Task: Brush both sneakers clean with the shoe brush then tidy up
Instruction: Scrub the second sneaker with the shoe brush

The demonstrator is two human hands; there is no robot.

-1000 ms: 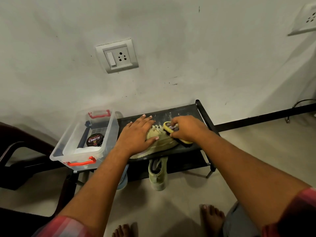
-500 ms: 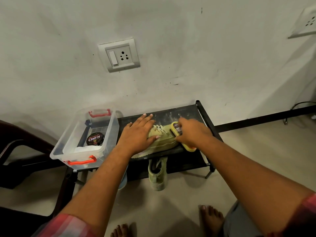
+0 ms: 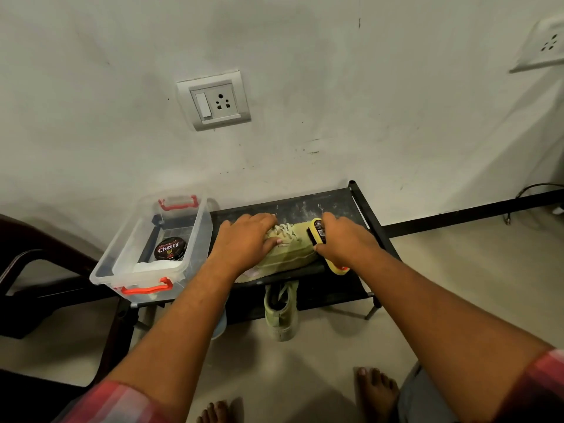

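The left hand (image 3: pixel 244 244) lies flat over the laces and collar of a pale green sneaker (image 3: pixel 291 254), fingers extended and pressing it down. The right hand (image 3: pixel 346 244) has its fingers curled around a yellow shoe brush (image 3: pixel 317 232), whose bristles sit against the sneaker's toe end. This sneaker rests on the top shelf of a black shoe rack (image 3: pixel 305 206), its surface dusted with pale specks. The 2nd sneaker (image 3: pixel 282 314) pokes out from under that shelf, down near the floor, with its opening facing up. At the rack's left end sits a clear plastic box (image 3: pixel 128 242) with 2 red handles; inside it are a black polish tin (image 3: pixel 171 248) marked "Cherry" and something white beside it. A wall socket (image 3: pixel 218 100) is mounted above, and bare feet show at the bottom edge.
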